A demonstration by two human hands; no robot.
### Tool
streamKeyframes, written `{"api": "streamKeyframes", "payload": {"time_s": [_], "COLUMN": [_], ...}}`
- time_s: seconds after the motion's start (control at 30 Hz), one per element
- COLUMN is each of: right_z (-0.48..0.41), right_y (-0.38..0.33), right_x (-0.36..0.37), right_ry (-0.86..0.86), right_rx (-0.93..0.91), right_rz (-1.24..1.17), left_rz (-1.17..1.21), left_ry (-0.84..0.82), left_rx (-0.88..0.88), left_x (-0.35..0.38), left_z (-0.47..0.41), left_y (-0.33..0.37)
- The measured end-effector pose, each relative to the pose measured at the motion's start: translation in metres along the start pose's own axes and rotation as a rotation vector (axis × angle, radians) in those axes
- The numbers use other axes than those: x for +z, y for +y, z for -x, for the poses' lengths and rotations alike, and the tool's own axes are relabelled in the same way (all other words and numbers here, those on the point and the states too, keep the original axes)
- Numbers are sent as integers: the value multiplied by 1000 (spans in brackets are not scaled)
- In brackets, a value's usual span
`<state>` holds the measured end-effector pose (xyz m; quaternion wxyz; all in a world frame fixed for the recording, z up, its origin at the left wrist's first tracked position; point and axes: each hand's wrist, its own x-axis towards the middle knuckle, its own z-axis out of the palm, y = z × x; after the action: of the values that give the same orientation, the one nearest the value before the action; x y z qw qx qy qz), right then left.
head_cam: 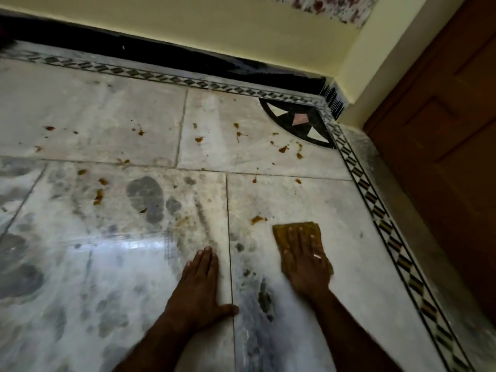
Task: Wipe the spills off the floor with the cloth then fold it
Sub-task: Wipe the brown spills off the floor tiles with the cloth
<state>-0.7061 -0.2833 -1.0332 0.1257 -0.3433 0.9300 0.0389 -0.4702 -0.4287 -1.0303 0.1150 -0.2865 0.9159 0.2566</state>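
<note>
Your right hand (306, 261) lay flat on the yellow-brown cloth (294, 230), fingers straight and spread, pressing it to the marble floor (107, 108). The cloth sat right of the tile joint, its far edge showing past your fingertips. Your left hand (200, 288) rested palm-down on bare tile, fingers straight, holding nothing. Orange-brown spills (283, 149) dotted the tiles toward the black corner inlay (298, 122); one lay just beyond the cloth's left corner. Wooden door (442, 130) at right.

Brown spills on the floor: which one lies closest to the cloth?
The spill just beyond the far left corner of the cloth; every other one lies farther away.
</note>
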Motion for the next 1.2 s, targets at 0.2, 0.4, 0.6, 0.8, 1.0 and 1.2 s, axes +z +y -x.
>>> {"api": "streamKeyframes", "payload": {"time_s": [0.2, 0.4, 0.6, 0.8, 1.0, 1.2], "right_z": [-42, 33, -7, 32, 41, 52], "right_y": [-100, -55, -34, -78, -23, -31], "right_x": [-13, 12, -11, 1, -10, -53], "right_ry": [-107, 28, -84, -32, -97, -594], "right_rx": [-230, -574, -218, -526, -512, -476], "right_rz": [-66, 45, -52, 75, 313, 331], "left_rz": [26, 86, 68, 33, 62, 50], "left_ry": [-63, -50, -116, -157, -233, -349], "left_rx": [-15, -5, -27, -44, -52, 16], "left_x": [-5, -12, -17, -17, -33, -48], "left_z": [-3, 2, 1, -3, -4, -2], "left_y": [6, 2, 7, 7, 14, -4]}}
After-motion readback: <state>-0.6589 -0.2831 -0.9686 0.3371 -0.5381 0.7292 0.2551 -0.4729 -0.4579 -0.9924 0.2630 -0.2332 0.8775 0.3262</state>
